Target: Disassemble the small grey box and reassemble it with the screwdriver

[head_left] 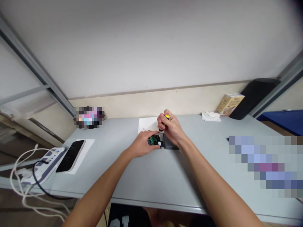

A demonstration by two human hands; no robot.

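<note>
Screwdriver [166,119] at the desk's [146,176] middle, long axis steeply slanted, yellow end up, tip down toward the green circuit board [152,140]; right hand [170,126] wraps its handle, forearm reaching in from lower right; left hand [143,143], palm down, grips the board's edges.

desk [142,183]: smooth, low sheen | phone [71,156]: glossy | sheet [147,124]: matt paper | screwdriver handle [167,117]: plastic-looking | black cylinder [254,97]: matt

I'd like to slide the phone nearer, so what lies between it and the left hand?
Beside the phone, a strip of white paper; then just gray table up to the left hand, in the head view.
</note>
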